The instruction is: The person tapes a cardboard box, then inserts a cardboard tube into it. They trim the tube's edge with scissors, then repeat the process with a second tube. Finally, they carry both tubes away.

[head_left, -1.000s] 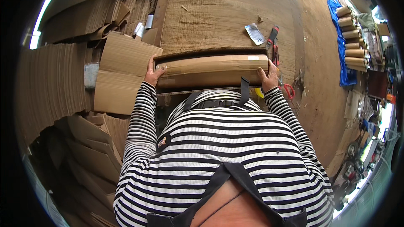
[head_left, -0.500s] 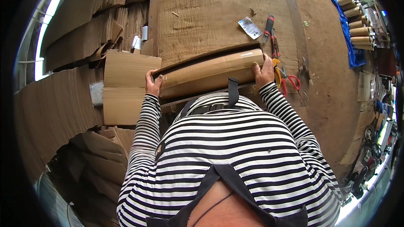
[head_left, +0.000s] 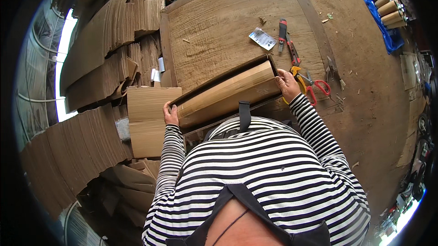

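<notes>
A long, narrow cardboard box lies slanted across the near edge of the wooden board, its far wall standing up. Inside it rests a long brown cardboard piece with a rounded top. My left hand grips the box's left end, fingers bent over the edge. At the right end, my right hand closes on the corner with the thumb toward the inside. Scissors with red handles and a yellow-handled tool lie beside my right hand. The box's near side is partly hidden by my clothing and a dark strap.
Beyond the box, a red-and-black utility knife, a second red-handled tool and a printed packet lie on the wooden board. Stacked cardboard sheets fill the left. Several cardboard rolls sit on blue sheeting at far right.
The view has turned, and the box appears more slanted. My right hand has shifted from over the brown piece to the box's end corner. More of the box's far wall shows.
</notes>
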`<move>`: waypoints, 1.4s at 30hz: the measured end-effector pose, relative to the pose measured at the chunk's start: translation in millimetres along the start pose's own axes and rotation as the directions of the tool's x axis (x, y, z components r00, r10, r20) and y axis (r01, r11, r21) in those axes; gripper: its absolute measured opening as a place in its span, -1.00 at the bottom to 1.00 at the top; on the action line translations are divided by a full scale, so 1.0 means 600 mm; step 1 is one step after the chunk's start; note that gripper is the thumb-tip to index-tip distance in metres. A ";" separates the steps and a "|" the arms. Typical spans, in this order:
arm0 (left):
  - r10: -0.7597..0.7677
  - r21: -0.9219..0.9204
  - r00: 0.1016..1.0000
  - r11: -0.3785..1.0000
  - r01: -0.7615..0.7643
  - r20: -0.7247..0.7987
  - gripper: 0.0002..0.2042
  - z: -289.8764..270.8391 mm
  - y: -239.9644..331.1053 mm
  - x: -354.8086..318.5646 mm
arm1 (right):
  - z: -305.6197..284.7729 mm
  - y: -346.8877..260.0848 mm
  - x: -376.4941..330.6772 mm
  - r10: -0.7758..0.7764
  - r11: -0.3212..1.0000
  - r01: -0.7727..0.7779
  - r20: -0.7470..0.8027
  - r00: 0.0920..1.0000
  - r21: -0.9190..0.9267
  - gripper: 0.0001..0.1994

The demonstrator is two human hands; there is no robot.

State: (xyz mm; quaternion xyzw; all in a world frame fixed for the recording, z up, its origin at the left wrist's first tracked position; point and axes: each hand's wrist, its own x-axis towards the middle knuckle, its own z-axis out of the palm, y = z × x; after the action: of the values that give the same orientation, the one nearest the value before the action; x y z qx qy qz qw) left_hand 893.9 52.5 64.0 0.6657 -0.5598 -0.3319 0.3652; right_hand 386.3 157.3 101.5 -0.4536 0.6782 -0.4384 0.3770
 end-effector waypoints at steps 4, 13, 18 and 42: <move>-0.220 -0.057 0.973 0.975 0.217 -0.070 -0.62 -0.042 -0.071 -0.004 | -0.035 -0.007 0.010 0.151 0.966 -0.091 0.240 0.959 -0.242 -0.58; -0.319 0.306 0.942 0.911 0.276 0.101 -0.55 -0.097 -0.025 -0.120 | -0.050 -0.128 0.043 0.506 0.593 -0.109 0.264 0.821 -0.798 -0.64; -0.609 0.751 0.774 0.590 0.298 0.171 -0.63 -0.043 0.083 -0.062 | -0.045 -0.096 0.062 0.572 0.518 -0.192 0.171 0.802 -0.834 -0.60; 0.093 0.757 0.852 0.416 -0.503 0.515 -0.83 -0.118 0.212 0.035 | -0.124 -0.157 -0.278 0.193 0.741 -0.257 -0.169 0.967 -0.620 -0.75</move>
State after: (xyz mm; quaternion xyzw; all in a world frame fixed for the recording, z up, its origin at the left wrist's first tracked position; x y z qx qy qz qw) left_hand 893.6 26.2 208.7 0.5606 -0.8211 -0.0540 -0.0925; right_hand 396.3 314.7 233.3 -0.4482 0.8528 -0.1545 0.2190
